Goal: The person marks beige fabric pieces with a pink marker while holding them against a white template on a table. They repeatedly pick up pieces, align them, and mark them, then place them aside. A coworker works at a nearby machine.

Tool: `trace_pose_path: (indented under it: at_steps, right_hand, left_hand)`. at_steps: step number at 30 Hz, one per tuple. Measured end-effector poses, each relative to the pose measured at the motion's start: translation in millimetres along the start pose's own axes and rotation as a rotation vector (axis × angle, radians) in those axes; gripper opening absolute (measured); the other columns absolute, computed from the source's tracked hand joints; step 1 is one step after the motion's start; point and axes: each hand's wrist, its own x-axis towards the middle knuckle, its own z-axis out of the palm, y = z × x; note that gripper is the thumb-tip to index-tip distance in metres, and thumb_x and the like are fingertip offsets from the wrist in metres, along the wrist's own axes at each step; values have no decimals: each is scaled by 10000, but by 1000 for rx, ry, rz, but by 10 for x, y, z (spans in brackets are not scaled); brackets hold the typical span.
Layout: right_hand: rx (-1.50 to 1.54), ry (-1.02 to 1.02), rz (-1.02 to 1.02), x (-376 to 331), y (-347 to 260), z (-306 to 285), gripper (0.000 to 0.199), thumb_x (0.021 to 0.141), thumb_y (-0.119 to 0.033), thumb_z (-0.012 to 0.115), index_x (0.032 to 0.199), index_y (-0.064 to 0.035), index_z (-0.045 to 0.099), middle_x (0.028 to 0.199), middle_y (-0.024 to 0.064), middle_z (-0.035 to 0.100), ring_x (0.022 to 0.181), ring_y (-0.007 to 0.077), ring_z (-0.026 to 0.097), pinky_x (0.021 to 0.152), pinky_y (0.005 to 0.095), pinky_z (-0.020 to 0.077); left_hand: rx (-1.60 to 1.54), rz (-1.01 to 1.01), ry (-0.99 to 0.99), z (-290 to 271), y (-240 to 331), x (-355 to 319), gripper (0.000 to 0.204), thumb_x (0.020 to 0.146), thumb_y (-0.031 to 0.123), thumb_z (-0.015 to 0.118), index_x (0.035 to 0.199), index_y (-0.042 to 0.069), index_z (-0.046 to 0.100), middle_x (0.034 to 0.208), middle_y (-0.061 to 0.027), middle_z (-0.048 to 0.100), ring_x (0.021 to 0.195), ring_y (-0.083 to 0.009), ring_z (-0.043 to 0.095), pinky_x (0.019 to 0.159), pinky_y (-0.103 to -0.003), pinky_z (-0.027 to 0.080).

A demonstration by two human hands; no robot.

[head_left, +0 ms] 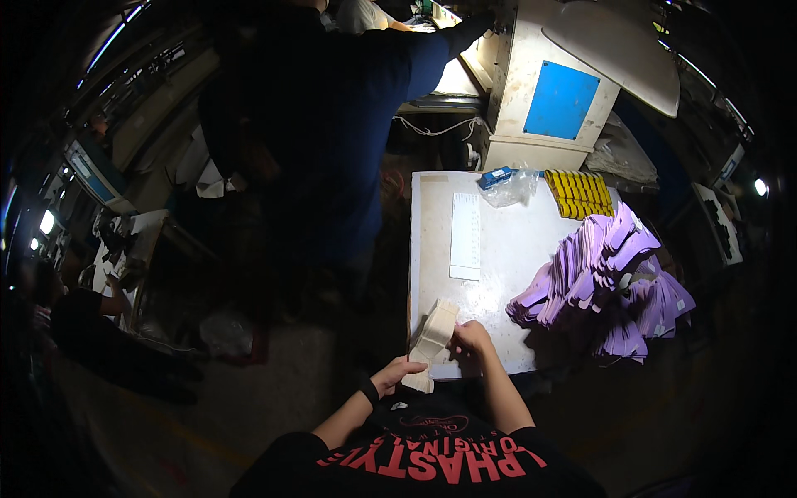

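A bundle of cream-coloured cut pieces (435, 330), curved and several layers thick, is held over the table's near left edge. My left hand (394, 375) is closed round its lower end, with a dark band on the wrist. Higher up, my right hand (473, 336) pinches the bundle's right edge; its fingertips are partly hidden. Right of my hands lie fanned stacks of purple cut pieces (573, 274), some with small white tags.
The white tabletop (427, 249) carries a written paper sheet (466, 236), a clear plastic bag (513, 189), a small blue box (496, 178) and yellow-and-black strips (579, 194). Behind it stands a pale machine (531, 124). A person in dark clothes (307, 141) stands at the far left.
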Motion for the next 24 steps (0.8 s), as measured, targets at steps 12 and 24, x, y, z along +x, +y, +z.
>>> trace_pose_path:
  at_steps: [12,24]
  right_hand:
    - [-32,13,-121,219,109,-23,426,907,-386,635,738,-31,799,634,103,724,493,192,656,511,347,535]
    - [122,2,-115,-10,27,-3,361,919,-270,636,764,23,779,700,133,749,595,211,706,586,347,549]
  left_hand:
    - [482,392,15,215,239,-28,405,980,164,705,1333,-14,617,1172,-84,748,1045,-166,696,950,-323,547]
    - [1167,433,-222,724,703,-345,394,786,33,661,1180,47,672,988,-190,681,948,-356,701,788,-436,535]
